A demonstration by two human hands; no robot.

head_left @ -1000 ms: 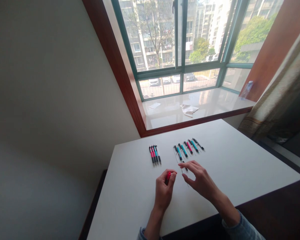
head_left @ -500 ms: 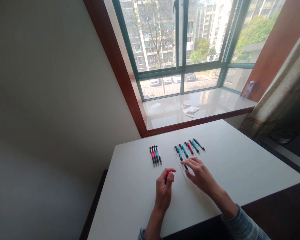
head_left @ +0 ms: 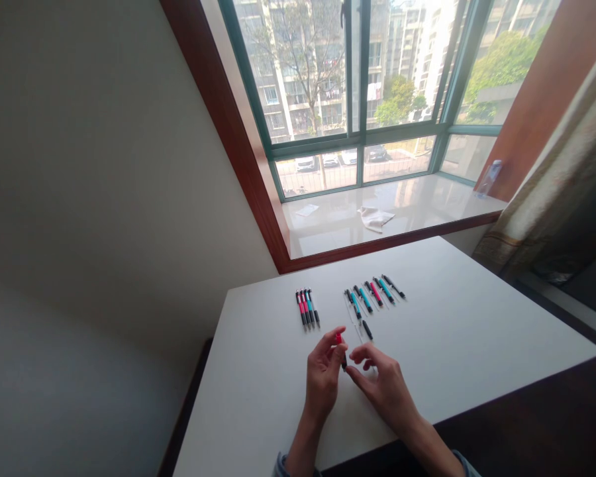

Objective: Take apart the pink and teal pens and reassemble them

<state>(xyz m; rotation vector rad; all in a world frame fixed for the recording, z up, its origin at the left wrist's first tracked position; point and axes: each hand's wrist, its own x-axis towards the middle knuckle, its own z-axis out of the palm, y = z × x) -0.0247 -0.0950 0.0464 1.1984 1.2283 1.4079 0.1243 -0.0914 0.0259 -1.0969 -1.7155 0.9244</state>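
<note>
My left hand (head_left: 324, 371) is closed around a pen barrel (head_left: 339, 338), red at its upper end and black at its lower end, held tilted above the table. Close on its right is my right hand (head_left: 380, 379), fingers curled and thumb apart from them. The thumb tip is at the barrel's black lower end; whether it touches is unclear. Just beyond my hands lie a short black pen part (head_left: 367, 330) and thin pale refill-like pieces (head_left: 358, 333), partly hidden by my right hand.
Several pens (head_left: 308, 309) with red, teal and black parts lie side by side at left on the white table (head_left: 258, 371). A slanted row of pen barrels and parts (head_left: 376, 293) lies farther right. Behind, the windowsill holds a crumpled white cloth (head_left: 375, 218) and a clear bottle (head_left: 489, 179).
My right hand has drawn back from the loose pen parts to the lower end of the barrel. My left hand has tilted the barrel, so more of its length shows.
</note>
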